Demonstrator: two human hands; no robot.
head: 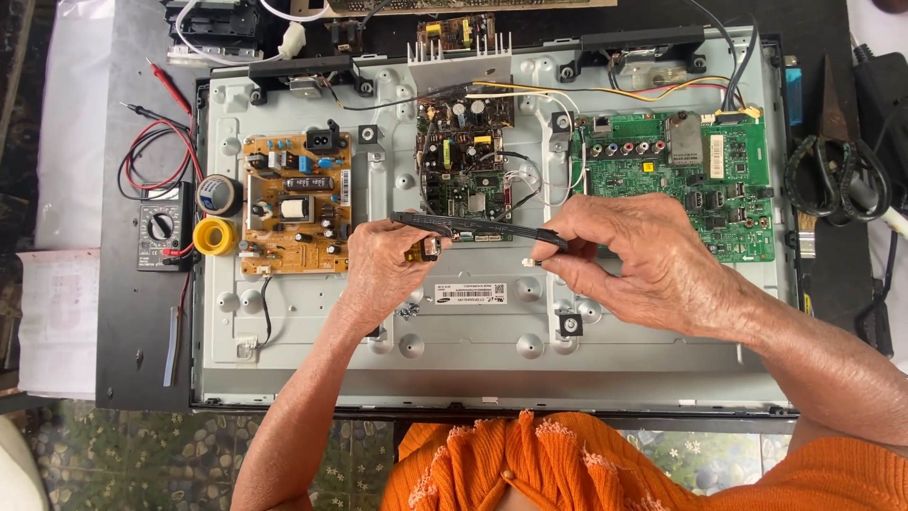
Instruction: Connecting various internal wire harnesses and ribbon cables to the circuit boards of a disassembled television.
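Above the grey metal chassis (pixel 312 341) of the opened flat-panel set, your two hands meet at the centre of the view. Your left hand (pixel 378 270) is curled nearly shut, thumb and fingers pinched around a small amber component (pixel 427 249) held just over the chassis. Your right hand (pixel 643 260) is likewise closed, gripping black tweezers (pixel 478 227) near their rear end; the tweezers run leftward, almost level, and their tip end lies over the fingers of your left hand, right beside the amber component. Whether the tips actually touch the component cannot be told. A small white piece (pixel 527 261) shows at your right fingertips.

Behind your hands, the dark centre board (pixel 463 161) sits on the chassis. The tan power board (pixel 295 201) is mounted well to the left, and the green main board (pixel 681 180) to the right, partly hidden by your right hand.

Off the chassis, on the dark tabletop (pixel 132 331) to the left, a multimeter (pixel 164 227) lies with red and black leads (pixel 156 142); a yellow tape roll (pixel 215 236) and a grey roll (pixel 219 194) rest at the chassis edge. Black-handled scissors (pixel 837 170) lie at the far right.
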